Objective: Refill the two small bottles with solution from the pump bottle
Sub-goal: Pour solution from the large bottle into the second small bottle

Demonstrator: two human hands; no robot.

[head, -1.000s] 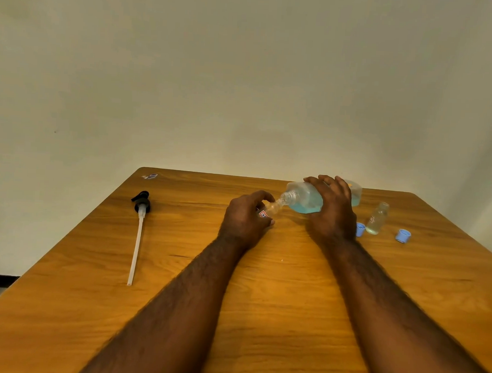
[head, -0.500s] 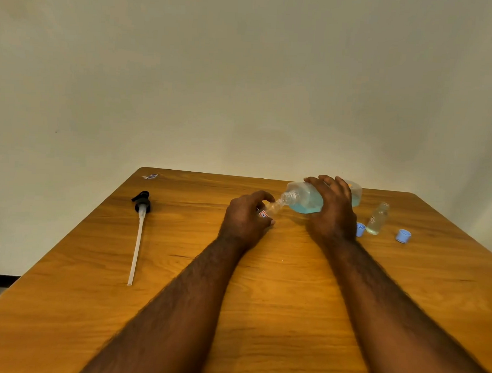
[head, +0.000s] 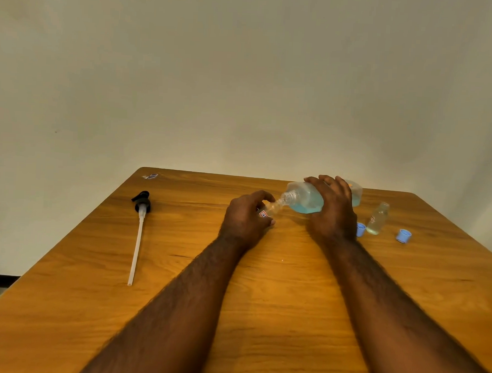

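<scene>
Background: a plain pale wall (head: 245,72) is seen behind a wooden worktop (head: 261,301) with a marked grain.
Left hand (head: 244,219): it is set near the middle of the far half of the worktop, back turned upward.
Left grip: the fingers and thumb are curled round the first small bottle (head: 270,210); only its neck and a bit of red-edged label are shown past the fingers.
First small bottle: it is held tilted, mouth raised toward the right, just above the worktop.
Right hand (head: 333,212): it is laid over the pump bottle (head: 304,199) from above.
Right grip: the fingers are wrapped over the top of the pump bottle, whose body is held inside the grip.
Pump bottle: it is held nearly on its side, its open threaded neck pointed left. Blue solution is pooled along its lower side.
Neck to mouth: the neck of the pump bottle is brought against the mouth of the first small bottle, between the two grips. Whether solution is passing cannot be told.
Second small bottle (head: 378,219): it is stood uncapped on the worktop, just right of the right hand and outside both grips, with a little pale liquid at the bottom.
Near blue cap (head: 361,229): it is placed between the right wrist and the second small bottle, partly hidden by the hand.
Far blue cap (head: 404,235): it is placed farther right, apart from the bottle.
Pump head (head: 142,203): black, with its long white tube, it is laid flat well left of the left hand.
Scrap (head: 150,176): a small one is seen at the far left corner.
</scene>
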